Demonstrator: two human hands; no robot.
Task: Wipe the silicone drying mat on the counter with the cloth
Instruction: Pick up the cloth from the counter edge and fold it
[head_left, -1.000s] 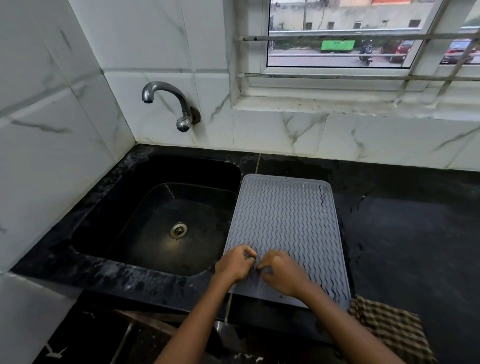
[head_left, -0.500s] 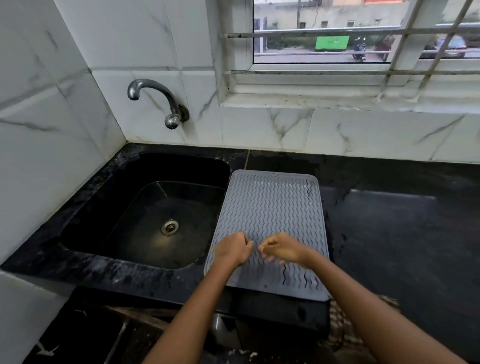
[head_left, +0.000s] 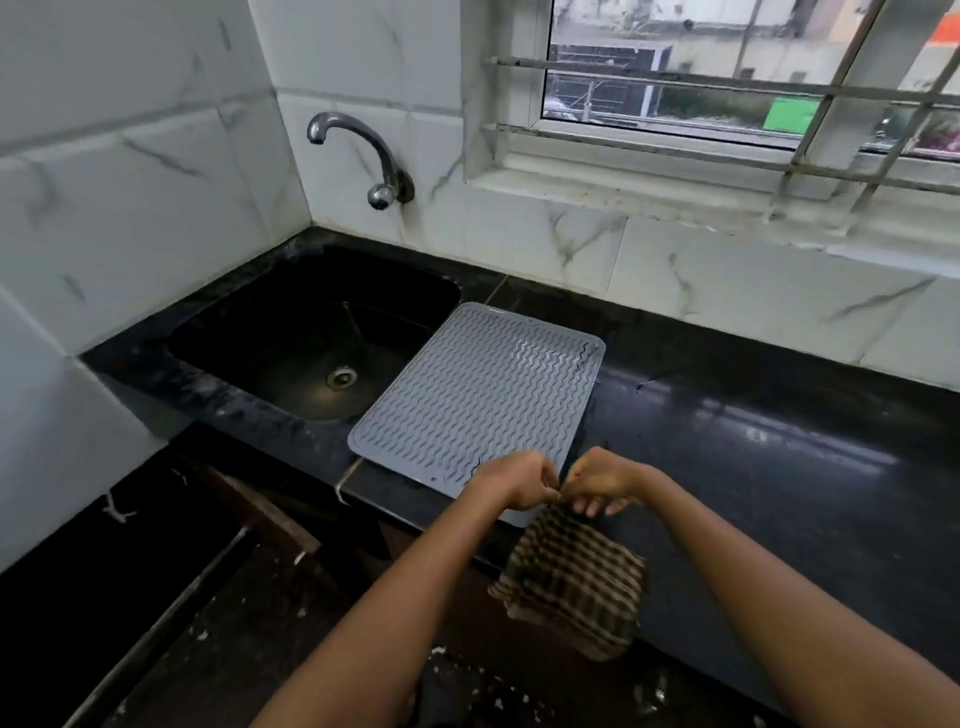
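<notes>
A grey silicone drying mat (head_left: 478, 395) with a wavy ribbed surface lies on the black counter beside the sink. A brown checked cloth (head_left: 571, 577) hangs over the counter's front edge, just below the mat's near right corner. My left hand (head_left: 519, 480) and my right hand (head_left: 602, 480) hover over that corner with their fingertips meeting. Both have their fingers curled in, right above the cloth's top edge. I cannot tell whether they touch the cloth.
A black sink (head_left: 311, 338) with a metal drain sits left of the mat, under a chrome tap (head_left: 363, 150) on the tiled wall. The black counter (head_left: 753, 441) stretches to the right. A barred window (head_left: 727, 93) is behind it.
Both hands have moved from over the mat's near middle to its near right corner, just above the cloth. The view has swung, so the mat now appears angled.
</notes>
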